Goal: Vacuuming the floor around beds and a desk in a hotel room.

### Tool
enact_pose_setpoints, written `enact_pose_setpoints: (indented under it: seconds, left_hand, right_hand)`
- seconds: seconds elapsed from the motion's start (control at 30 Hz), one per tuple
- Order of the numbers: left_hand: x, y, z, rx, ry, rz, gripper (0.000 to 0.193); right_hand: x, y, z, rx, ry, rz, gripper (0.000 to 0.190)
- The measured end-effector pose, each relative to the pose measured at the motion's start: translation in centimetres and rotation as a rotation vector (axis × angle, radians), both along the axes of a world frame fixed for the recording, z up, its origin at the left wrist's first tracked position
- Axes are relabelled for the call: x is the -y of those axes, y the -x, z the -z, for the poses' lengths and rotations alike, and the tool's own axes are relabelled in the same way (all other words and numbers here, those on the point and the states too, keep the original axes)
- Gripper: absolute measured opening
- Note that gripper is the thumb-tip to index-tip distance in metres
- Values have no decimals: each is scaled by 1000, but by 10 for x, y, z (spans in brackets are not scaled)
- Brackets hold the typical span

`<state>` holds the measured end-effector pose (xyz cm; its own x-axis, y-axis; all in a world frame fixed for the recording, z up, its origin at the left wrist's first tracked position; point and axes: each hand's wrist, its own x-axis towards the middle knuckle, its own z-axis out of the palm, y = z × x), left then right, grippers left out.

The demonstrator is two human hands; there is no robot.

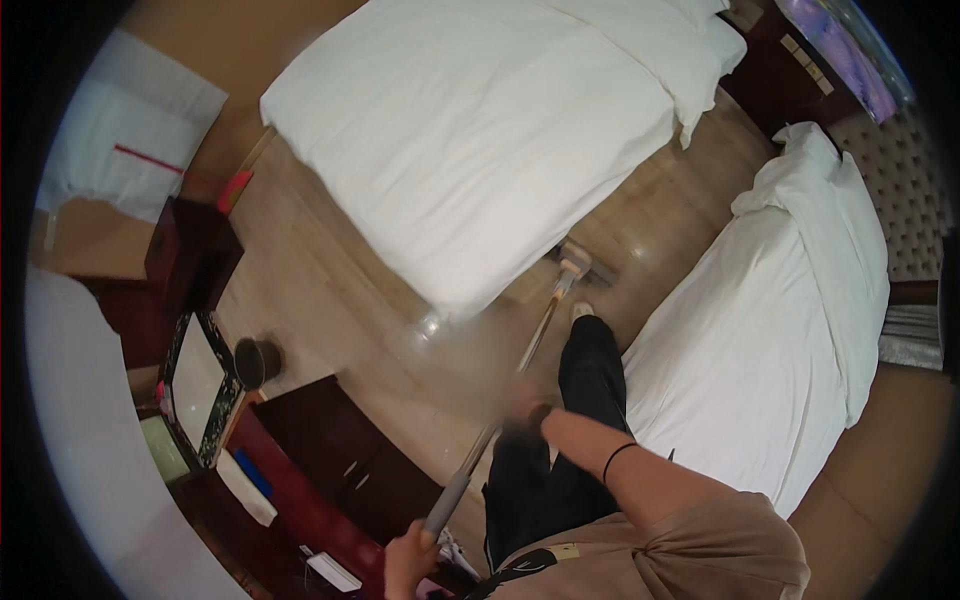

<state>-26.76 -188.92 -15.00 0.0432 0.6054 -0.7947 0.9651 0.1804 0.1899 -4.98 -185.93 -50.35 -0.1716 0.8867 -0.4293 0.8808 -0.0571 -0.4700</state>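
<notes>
A flat floor mop with a metal pole (537, 339) slants across the wood floor in front of me. Its mop head (577, 261) lies on the floor beside the nearer corner of a bed with a white cover (480, 135). My left hand (410, 556) is closed around the grey grip (448, 502) at the pole's upper end. Lower down, my right hand (529, 401) is on the pole; a smudge in the view blurs its fingers. A thin black band circles my right forearm.
A second white-covered bed (742, 345) stands close on the right. On the left are a dark red cabinet (345, 450), a waste bin (257, 363) and a mirror-like framed panel (199, 382). My shoe (581, 310) is just behind the mop head.
</notes>
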Motion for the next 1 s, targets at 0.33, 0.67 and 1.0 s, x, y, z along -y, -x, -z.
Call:
enact_pose_setpoints:
  seconds: [0.33, 0.67, 1.0]
  left_hand:
    - [80, 142, -134, -15, -7, -337, 36]
    - [74, 109, 17, 136, -245, 36, 42]
    - [105, 166, -23, -14, -156, -112, 43]
  right_hand:
    - [97, 241, -27, -1044, 1285, 1227, 24]
    - [48, 42, -31, -370, 91, -9, 27]
    - [98, 148, -6, -449, 213, -37, 21]
